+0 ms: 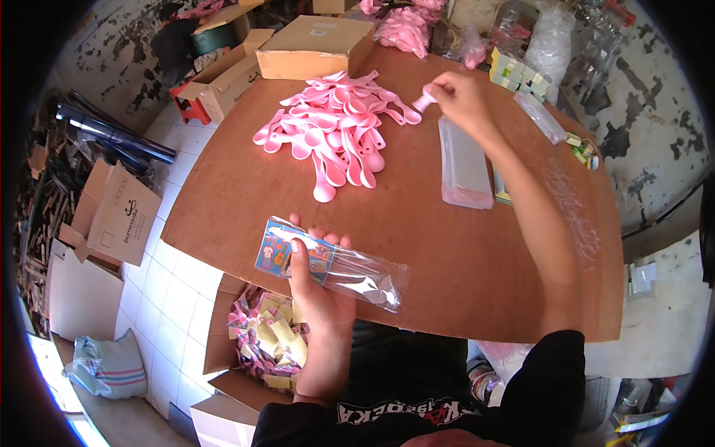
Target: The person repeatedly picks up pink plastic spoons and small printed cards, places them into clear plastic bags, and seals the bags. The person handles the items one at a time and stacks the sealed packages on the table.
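My left hand (320, 290) is closed round a clear plastic bag (372, 277), thumb on top, above the table's near edge. Inside the bag's left end lies a blue printed card (271, 252); the other end sticks out to the right, with no spoon visible in it. Farther off, my right hand (460, 100) pinches a pink spoon (424, 102), mostly hidden by the fingers, just right of a heap of pink spoons (339, 119). Below my right wrist a stack of flat clear bags (465, 167) lies on the brown table (417, 253).
A closed cardboard box (316, 46) stands behind the heap. Bundles of pink items (404, 30) and small card stacks (514, 71) line the far edge. Left of my lap, an open carton (222, 328) holds many filled packets. Another person (175, 45) is at the far left.
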A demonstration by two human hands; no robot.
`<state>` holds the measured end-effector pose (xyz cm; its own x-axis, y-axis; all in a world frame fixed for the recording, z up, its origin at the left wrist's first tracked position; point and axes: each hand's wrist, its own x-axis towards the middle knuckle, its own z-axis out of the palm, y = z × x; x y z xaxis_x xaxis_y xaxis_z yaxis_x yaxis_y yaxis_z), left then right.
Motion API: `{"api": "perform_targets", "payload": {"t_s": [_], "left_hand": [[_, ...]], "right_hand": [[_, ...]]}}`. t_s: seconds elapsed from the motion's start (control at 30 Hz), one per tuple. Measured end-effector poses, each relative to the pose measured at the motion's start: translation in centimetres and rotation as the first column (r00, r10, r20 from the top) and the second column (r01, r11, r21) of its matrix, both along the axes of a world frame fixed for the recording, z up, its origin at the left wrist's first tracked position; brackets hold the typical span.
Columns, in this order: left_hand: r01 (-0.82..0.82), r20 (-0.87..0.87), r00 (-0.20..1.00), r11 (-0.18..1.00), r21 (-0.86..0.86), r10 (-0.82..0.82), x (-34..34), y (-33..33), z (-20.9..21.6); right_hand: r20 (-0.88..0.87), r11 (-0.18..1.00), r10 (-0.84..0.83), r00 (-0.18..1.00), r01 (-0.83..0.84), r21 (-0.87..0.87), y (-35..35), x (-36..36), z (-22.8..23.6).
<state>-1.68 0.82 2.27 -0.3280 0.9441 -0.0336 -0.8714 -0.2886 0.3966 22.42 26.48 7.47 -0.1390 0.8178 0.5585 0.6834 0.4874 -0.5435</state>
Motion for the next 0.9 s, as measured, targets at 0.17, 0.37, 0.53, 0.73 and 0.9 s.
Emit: {"api": "perform_targets", "payload": {"t_s": [0.17, 0.37, 0.53, 0.73, 0.9], "left_hand": [[0.027, 0.011, 1.000, 1.000, 0.003, -0.027, 0.8, -0.2, 0.0], [0.088, -0.011, 0.996, 0.995, 0.036, -0.088, 2.1, -0.5, 0.0], [0.042, -0.008, 0.999, 0.999, 0.030, -0.041, 1.9, -0.6, 0.0], [0.083, -0.008, 0.997, 0.995, 0.063, -0.082, 3.3, -0.1, 0.1], [0.089, -0.013, 0.996, 0.993, 0.076, -0.088, 4.2, -0.2, 0.4]], "right_hand": [[0.174, 0.965, -0.232, 0.957, 0.249, -0.080, -5.7, 1.7, 5.8], [0.186, 0.883, -0.221, 0.957, 0.278, -0.379, -5.3, 3.5, 2.6], [0.586, 0.925, -0.121, 0.801, 0.306, -0.227, -8.4, 4.9, 1.3], [0.594, 0.915, -0.102, 0.798, 0.310, -0.259, -9.9, 4.9, -1.2], [0.421, 0.876, -0.103, 0.901, 0.283, -0.390, -8.7, 6.3, -2.6]]}}
